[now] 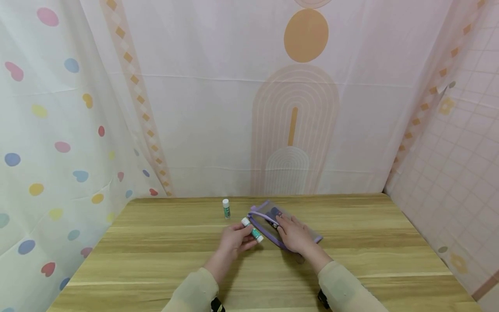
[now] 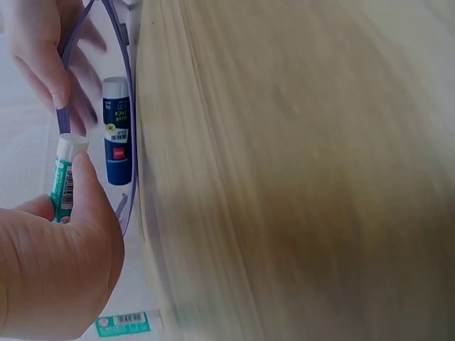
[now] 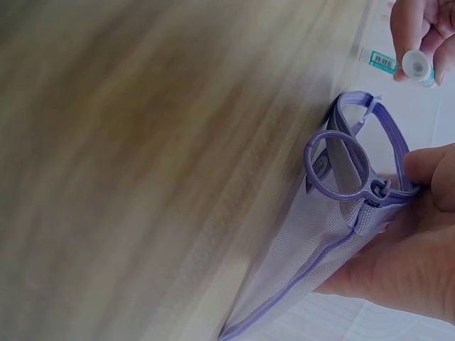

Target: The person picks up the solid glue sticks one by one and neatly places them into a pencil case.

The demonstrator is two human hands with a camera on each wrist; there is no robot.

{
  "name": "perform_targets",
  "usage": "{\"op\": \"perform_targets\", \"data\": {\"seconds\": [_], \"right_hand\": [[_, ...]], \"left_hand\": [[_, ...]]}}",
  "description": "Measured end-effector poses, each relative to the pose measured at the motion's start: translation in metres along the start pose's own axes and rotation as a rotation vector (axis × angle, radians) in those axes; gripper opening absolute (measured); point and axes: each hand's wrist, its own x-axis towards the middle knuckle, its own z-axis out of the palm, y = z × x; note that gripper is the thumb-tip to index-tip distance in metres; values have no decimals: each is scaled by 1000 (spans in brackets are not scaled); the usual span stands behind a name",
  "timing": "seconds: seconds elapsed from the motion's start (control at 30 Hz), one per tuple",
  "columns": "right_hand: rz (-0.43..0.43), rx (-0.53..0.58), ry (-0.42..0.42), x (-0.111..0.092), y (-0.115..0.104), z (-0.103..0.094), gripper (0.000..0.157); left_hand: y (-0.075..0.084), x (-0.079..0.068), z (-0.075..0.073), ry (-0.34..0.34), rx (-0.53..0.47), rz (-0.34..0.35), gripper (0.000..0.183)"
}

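As the head view records, my left hand (image 1: 232,240) pinches a green-labelled glue stick (image 1: 255,234), tilted, with both of its white ends exposed. The stick is just beside the mouth of a mesh pouch (image 1: 273,238) with purple edging, and outside it. My right hand (image 1: 295,236) grips the pouch, which lies on the wooden table (image 1: 175,242). A second glue stick (image 1: 226,209), also green and white, stands upright on the table beyond my left hand, apart from the pouch. A patterned curtain (image 1: 210,130) hangs behind the table.

In the left wrist view, the thumb of my left hand presses along the held stick near its white end; the fingers are mostly hidden. My right hand grasps the pouch rim, with the thumb on one side and fingers on the other. A dark blue glue stick (image 2: 118,142) shows inside the pouch.

In the right wrist view, my right thumb is on the pouch rim and the mouth is spread apart. A purple ring (image 3: 309,158) is attached at the near end of the rim. My left hand holds the green-labelled glue stick beyond the mouth, one white end facing the camera.
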Motion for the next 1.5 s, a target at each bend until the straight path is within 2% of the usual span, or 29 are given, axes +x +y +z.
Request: {"op": "perform_targets", "data": {"seconds": [0.17, 0.33, 0.67, 1.1, 1.3, 1.5], "right_hand": [[0, -2, 5, 0, 0, -1, 43], [6, 1, 6, 0, 0, 0, 43], [-2, 1, 12, 1, 1, 1, 43], [3, 8, 13, 0, 0, 0, 43], [-6, 18, 15, 0, 0, -1, 42], [-5, 16, 12, -1, 0, -1, 42]], "left_hand": [[-4, 3, 6, -20, -31, 10, 30], [-4, 6, 15, 8, -18, -29, 32], [-10, 11, 27, 36, -10, -58, 29], [-16, 16, 41, 52, -8, -23, 29], [-18, 18, 45, 70, 1, -31, 35], [-19, 18, 49, 82, 3, -30, 33]]}}
